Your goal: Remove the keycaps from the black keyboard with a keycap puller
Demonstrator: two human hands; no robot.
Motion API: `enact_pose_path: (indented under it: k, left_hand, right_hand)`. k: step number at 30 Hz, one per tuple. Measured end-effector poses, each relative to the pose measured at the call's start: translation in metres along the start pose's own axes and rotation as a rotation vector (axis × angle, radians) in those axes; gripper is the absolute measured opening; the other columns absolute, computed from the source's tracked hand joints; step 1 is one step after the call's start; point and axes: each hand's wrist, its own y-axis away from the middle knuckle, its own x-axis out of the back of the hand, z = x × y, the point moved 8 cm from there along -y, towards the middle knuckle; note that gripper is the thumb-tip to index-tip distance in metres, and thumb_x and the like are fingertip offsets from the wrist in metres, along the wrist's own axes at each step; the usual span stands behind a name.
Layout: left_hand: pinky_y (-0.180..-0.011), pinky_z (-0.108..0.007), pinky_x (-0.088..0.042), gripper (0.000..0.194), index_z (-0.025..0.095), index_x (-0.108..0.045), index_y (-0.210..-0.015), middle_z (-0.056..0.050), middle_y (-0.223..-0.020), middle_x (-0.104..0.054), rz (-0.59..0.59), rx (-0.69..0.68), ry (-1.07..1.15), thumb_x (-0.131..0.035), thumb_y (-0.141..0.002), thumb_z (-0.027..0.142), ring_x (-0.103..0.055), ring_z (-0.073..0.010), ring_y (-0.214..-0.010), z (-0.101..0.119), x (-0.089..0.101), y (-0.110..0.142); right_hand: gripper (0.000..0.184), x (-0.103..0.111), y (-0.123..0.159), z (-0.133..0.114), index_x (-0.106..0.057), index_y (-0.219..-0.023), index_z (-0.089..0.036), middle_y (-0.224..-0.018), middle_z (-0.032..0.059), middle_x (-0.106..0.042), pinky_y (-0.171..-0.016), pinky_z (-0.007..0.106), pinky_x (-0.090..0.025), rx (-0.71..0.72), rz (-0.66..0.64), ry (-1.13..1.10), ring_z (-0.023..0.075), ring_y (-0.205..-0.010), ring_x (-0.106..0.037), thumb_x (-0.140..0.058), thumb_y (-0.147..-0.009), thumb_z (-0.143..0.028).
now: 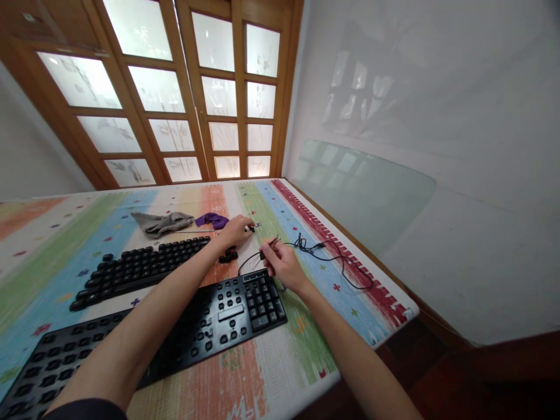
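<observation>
My left hand is above the far part of the table, fingers pinched at a small black keycap. Closed around a slim tool with thin wire loops, which looks like a keycap puller, my right hand hovers just past the keyboard's far right corner. Below my arms lies a black keyboard; many of its keys are off, while the number pad still has its caps. Removed keycaps stand in rows behind it, and a few loose ones are beside my left wrist. My left forearm hides the keyboard's middle.
A grey cloth and a purple cloth lie behind the keycap rows. The keyboard's black cable loops across the right side of the striped tablecloth. A wall borders the table's right edge; wood-framed glass doors stand beyond.
</observation>
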Motion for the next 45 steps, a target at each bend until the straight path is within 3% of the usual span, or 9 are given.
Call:
enact_pose_path:
  k: [8,26,33,37,41,45]
  left_hand:
    - [-0.078,-0.030,-0.052,0.021,0.017,-0.076,-0.091,-0.007,-0.092,-0.076,-0.047,0.012,0.070,-0.064,-0.074,0.013,-0.068,-0.0206,-0.081,-0.012,-0.006,0.000]
    - [-0.080,-0.031,-0.052,0.021,0.014,-0.074,-0.094,-0.010,-0.094,-0.075,-0.077,0.004,-0.001,-0.068,-0.075,0.018,-0.068,-0.0224,-0.085,-0.023,-0.005,0.001]
    - [-0.074,-0.029,-0.053,0.030,0.014,-0.071,-0.103,-0.009,-0.092,-0.074,-0.086,0.016,-0.001,-0.071,-0.074,0.018,-0.069,-0.0206,-0.079,-0.029,-0.006,0.002]
    - [-0.081,-0.034,-0.053,0.036,0.013,-0.070,-0.108,-0.012,-0.099,-0.073,-0.076,-0.016,-0.003,-0.073,-0.073,0.020,-0.068,-0.0242,-0.088,-0.024,-0.005,0.003]
    - [-0.094,-0.038,-0.050,0.031,0.017,-0.072,-0.106,-0.010,-0.105,-0.073,-0.067,-0.083,-0.003,-0.071,-0.075,0.021,-0.065,-0.0253,-0.101,-0.012,-0.005,0.002]
    - [-0.094,-0.040,-0.048,0.025,0.018,-0.075,-0.101,-0.011,-0.101,-0.073,-0.041,-0.143,-0.058,-0.071,-0.077,0.021,-0.062,-0.0274,-0.101,0.000,-0.004,-0.001]
  right_hand:
    - [0.042,0.001,0.001,-0.003,-0.054,-0.087,-0.019,-0.060,-0.0051,-0.054,-0.041,0.020,-0.037,0.003,-0.002,0.005,0.0072,-0.040,-0.048,-0.052,-0.090,-0.061]
    - [0.038,0.000,0.000,-0.003,-0.054,-0.088,-0.018,-0.059,-0.0056,-0.053,-0.040,0.019,-0.036,0.027,-0.009,0.000,0.0067,-0.039,-0.047,-0.053,-0.092,-0.055]
    - [0.040,-0.001,0.000,-0.006,-0.054,-0.086,-0.018,-0.059,-0.0054,-0.053,-0.041,0.020,-0.036,0.024,-0.010,0.018,0.0070,-0.040,-0.047,-0.052,-0.091,-0.058]
    - [0.040,-0.001,0.001,-0.006,-0.054,-0.085,-0.018,-0.059,-0.0053,-0.053,-0.041,0.019,-0.036,0.024,-0.010,0.020,0.0068,-0.040,-0.048,-0.052,-0.091,-0.057]
    - [0.040,0.000,0.001,-0.005,-0.054,-0.085,-0.018,-0.059,-0.0054,-0.054,-0.042,0.020,-0.036,0.027,-0.011,0.024,0.0066,-0.040,-0.047,-0.052,-0.092,-0.057]
    - [0.039,0.000,0.000,-0.003,-0.054,-0.084,-0.017,-0.058,-0.0056,-0.054,-0.042,0.019,-0.036,0.027,-0.013,0.033,0.0065,-0.040,-0.048,-0.052,-0.092,-0.056]
